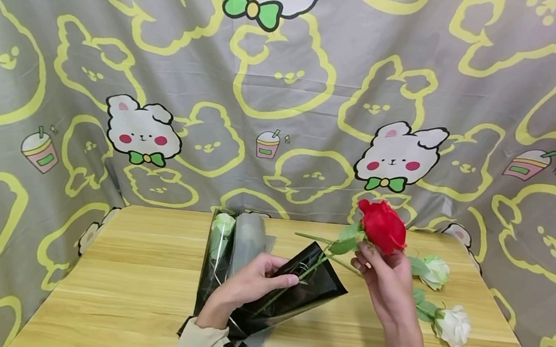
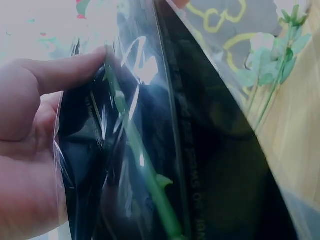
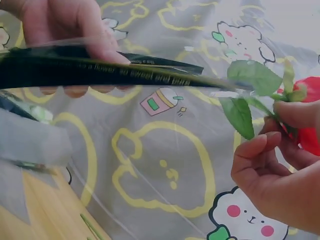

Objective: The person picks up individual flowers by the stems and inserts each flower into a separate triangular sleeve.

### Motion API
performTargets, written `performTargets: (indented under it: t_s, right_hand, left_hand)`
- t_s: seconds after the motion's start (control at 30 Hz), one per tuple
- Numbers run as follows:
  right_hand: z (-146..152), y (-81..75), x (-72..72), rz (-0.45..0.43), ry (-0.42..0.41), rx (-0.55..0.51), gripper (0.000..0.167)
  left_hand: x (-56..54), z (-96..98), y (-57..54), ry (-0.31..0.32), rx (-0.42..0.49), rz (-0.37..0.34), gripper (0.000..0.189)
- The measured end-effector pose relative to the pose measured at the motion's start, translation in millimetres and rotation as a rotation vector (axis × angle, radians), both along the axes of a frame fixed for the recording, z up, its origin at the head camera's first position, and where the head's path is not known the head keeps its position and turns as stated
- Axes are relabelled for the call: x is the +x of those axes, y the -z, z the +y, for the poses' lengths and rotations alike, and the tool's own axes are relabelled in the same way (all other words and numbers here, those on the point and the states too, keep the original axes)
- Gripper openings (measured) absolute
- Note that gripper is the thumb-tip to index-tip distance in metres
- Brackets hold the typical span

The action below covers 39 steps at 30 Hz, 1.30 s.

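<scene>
While our left hand (image 1: 257, 280) grips one black wrapper (image 1: 301, 299) and our right hand (image 1: 391, 280) pinches one red rose (image 1: 384, 228) below its bloom, stem (image 2: 142, 160) inside, we risk nubs (image 2: 164, 181) snagging clear film (image 2: 147, 70).

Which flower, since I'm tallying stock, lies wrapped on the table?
The pale flower, leftmost in the head view, inside a black wrapper. The red rose is in the right hand; the two white flowers lie unwrapped.

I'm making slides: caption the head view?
Left hand holds a black wrapper; right hand holds a red rose partly inside.
</scene>
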State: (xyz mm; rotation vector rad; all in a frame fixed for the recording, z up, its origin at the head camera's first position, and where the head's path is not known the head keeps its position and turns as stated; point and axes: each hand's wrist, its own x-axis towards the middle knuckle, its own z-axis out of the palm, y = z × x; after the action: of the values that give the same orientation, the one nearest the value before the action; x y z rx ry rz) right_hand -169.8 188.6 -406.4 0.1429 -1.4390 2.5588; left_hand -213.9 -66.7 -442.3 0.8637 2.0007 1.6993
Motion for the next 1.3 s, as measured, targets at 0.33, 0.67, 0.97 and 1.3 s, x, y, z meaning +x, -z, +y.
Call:
performTargets:
  t_s: [0.33, 0.67, 0.97, 1.3]
  right_hand:
    - [-6.3, -2.7, -4.2, -0.028, 0.154, -0.091, 0.050]
    - [-12.1, -5.1, -4.6, 0.102, 0.217, -0.078, 0.009]
    - [-15.2, -4.1, -6.6, -0.001, 0.258, -0.069, 0.016]
    - [-12.1, -0.5, -6.3, -0.097, 0.108, -0.024, 0.011]
  left_hand:
    - [0.4, -1.6, -0.7, 0.000, 0.059, -0.102, 0.022]
    - [-1.2, -1.5, 1.2, -0.054, 0.130, -0.162, 0.028]
    - [-1.4, 4.5, 3.3, -0.069, 0.060, -0.091, 0.022]
    - [1.6, 5.9, -0.1, -0.012, -0.020, -0.051, 0.018]
